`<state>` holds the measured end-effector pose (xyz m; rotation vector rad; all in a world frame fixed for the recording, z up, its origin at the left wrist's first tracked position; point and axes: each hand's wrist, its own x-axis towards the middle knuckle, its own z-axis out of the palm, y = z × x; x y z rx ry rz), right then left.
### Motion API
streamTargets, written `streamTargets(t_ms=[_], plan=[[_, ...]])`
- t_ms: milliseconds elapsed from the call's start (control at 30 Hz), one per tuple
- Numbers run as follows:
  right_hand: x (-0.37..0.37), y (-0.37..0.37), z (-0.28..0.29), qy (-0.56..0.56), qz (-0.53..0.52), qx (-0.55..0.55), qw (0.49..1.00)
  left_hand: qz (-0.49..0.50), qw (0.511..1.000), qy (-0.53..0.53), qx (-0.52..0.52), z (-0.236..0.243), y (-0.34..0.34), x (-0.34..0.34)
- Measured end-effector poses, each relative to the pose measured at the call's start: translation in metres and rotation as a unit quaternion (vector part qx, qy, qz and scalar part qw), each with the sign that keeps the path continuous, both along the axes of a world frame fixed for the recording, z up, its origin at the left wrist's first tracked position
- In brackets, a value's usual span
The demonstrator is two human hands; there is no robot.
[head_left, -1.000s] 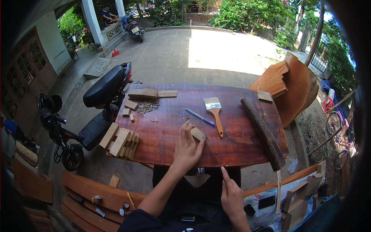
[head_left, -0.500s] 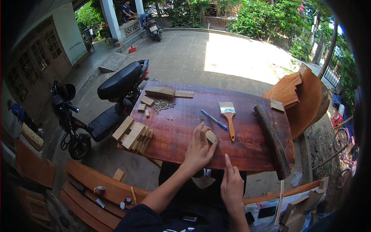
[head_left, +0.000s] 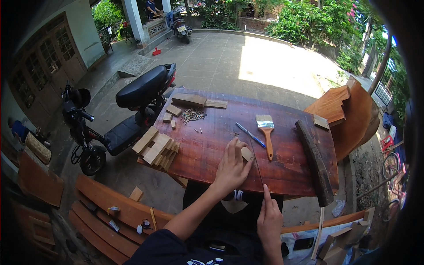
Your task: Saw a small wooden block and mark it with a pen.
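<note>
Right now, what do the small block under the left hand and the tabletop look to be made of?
The small block looks like pale, raw wood: light, matt, unfinished. The tabletop looks like dark reddish wood, visibly grained and faintly glossy, perhaps oiled or varnished. The left hand presses on the block.

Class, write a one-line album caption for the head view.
Left hand presses a small wood block on a red-brown table; right hand points up near its edge.

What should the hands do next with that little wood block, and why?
Probably keep the left hand pressing the small wooden block flat on the table, and bring the right hand up to it. The right hand's raised finger touches a thin rod running beside the block, so steadying the block first seems wise.
</note>
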<state>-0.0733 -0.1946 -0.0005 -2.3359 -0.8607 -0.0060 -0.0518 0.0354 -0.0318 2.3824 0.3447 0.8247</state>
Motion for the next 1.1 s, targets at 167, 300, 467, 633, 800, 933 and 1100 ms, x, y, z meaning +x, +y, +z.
streamTargets(t_ms=[167,300,467,633,800,933,1100], plan=[[0.014,0.026,-0.001,-0.021,-0.006,-0.011,1.000,-0.005,1.000,-0.004,0.004,-0.004,-0.002,0.000],[0.004,0.010,-0.004,-0.018,0.002,0.002,1.000,-0.003,1.000,-0.015,0.000,-0.002,-0.001,-0.001],[-0.015,-0.023,-0.008,-0.009,-0.017,-0.015,1.000,-0.002,1.000,-0.007,-0.007,0.004,-0.001,-0.001],[-0.009,-0.013,-0.006,-0.008,-0.003,-0.008,1.000,-0.001,1.000,-0.004,-0.002,0.005,-0.002,-0.002],[0.008,0.015,0.007,-0.014,0.007,-0.033,0.999,-0.006,1.000,-0.010,0.007,0.001,-0.001,-0.003],[0.011,0.010,0.005,-0.012,0.014,-0.032,0.999,0.000,1.000,0.005,-0.008,0.001,-0.001,-0.001],[-0.003,-0.024,-0.002,0.057,0.004,0.020,0.998,-0.008,0.999,0.019,-0.027,0.007,0.001,-0.002]])
